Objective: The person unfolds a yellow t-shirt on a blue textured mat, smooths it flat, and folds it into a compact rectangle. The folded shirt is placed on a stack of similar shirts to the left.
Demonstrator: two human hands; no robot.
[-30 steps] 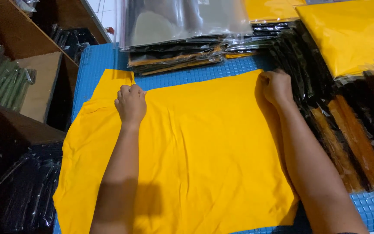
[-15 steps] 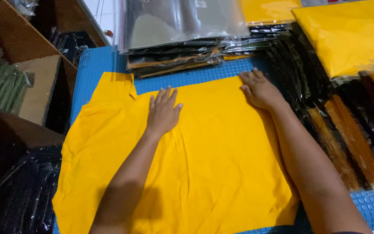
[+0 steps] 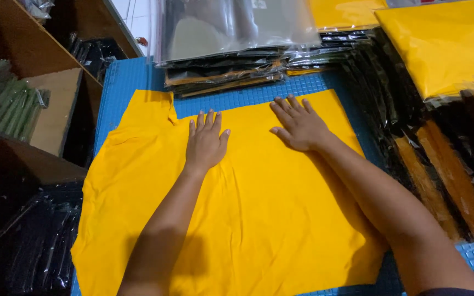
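Note:
A yellow garment (image 3: 259, 219) lies spread flat on a blue gridded mat (image 3: 117, 82). My left hand (image 3: 206, 143) rests palm down on the cloth near its far edge, fingers apart, holding nothing. My right hand (image 3: 298, 126) lies flat on the cloth just to the right of it, fingers spread, also holding nothing. The two hands sit close together near the middle of the garment's far edge. A sleeve (image 3: 144, 109) of the garment sticks out at the far left.
A stack of clear-bagged dark garments (image 3: 231, 49) stands beyond the cloth. Rows of bagged dark and orange garments (image 3: 445, 159) run along the right, with bagged yellow ones (image 3: 445, 49) behind. Wooden shelves (image 3: 23, 109) and dark bags (image 3: 23, 246) fill the left.
Both hands have slid inward along the garment's far edge toward its middle, and the left fist has opened flat.

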